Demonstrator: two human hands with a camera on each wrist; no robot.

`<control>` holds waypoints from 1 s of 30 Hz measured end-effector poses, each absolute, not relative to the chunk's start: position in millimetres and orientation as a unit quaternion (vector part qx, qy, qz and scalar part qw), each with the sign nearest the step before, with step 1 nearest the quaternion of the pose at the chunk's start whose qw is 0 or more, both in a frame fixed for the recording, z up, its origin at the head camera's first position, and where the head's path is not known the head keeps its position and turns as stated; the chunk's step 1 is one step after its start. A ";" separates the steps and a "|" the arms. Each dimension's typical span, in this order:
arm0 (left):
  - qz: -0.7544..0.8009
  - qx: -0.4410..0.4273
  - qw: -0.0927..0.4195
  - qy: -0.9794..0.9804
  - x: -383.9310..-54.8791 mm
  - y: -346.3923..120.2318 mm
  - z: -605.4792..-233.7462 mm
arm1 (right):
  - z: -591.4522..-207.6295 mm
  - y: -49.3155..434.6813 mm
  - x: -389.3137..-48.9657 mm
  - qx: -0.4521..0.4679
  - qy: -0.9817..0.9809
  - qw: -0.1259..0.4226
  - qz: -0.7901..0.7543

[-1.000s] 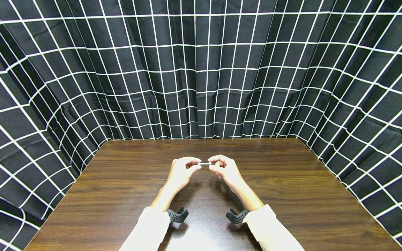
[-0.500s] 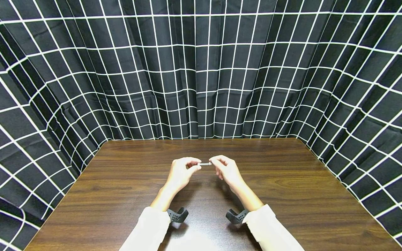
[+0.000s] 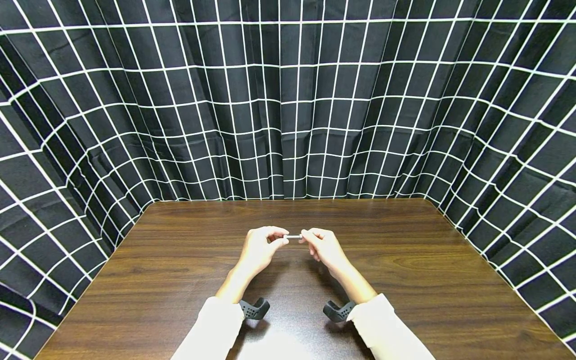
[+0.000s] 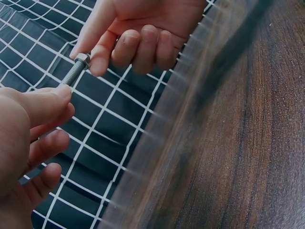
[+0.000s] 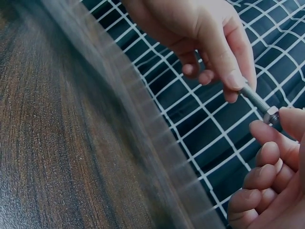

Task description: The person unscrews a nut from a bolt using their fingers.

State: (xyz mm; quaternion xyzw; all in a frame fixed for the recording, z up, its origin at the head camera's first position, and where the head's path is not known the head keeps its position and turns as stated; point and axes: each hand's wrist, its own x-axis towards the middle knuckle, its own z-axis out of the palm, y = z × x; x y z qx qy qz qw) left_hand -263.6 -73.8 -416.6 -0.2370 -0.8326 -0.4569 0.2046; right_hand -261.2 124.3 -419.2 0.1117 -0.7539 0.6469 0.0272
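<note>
Bolt (image 4: 73, 75) and its hex piece (image 4: 83, 59) are held out in the air, beyond what lies nearest the head camera: a pale left sleeve (image 3: 211, 327) and right sleeve (image 3: 389, 327), spread apart and angled inward. At the cuffs sit a dark left wrist mount (image 3: 255, 309) and right wrist mount (image 3: 337, 311), both turned inward, presumably so that each wrist camera faces the fingers.

Farther out, the left hand (image 3: 261, 245) pinches one end of the bolt between thumb and forefinger, likely to steady the shank while leaving the bare thread in view. Facing it, the right hand (image 3: 327, 250) has thumb and forefinger about the hex piece at the other end, gripping it by the tips, which should suit something so small; it looks like a nut. Its remaining fingers are bent back, apparently to stay out of the way. The bolt runs roughly level from hand to hand, raised above the wood-grained counter (image 3: 405, 270), perhaps so the fingers can reach all round it. Past the counter's back edge hangs a black curtain (image 3: 290, 112) with a white grid.
</note>
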 end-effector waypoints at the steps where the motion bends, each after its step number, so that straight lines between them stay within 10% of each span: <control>1: -0.459 -0.236 0.202 -0.833 -263.3 -73.9 -416.2 | -415.6 123.9 -259.1 0.115 -0.754 0.024 0.647; 30: -0.477 -0.228 0.206 -0.824 -264.7 -76.2 -414.4 | -414.5 123.4 -258.6 0.164 -0.717 0.054 0.676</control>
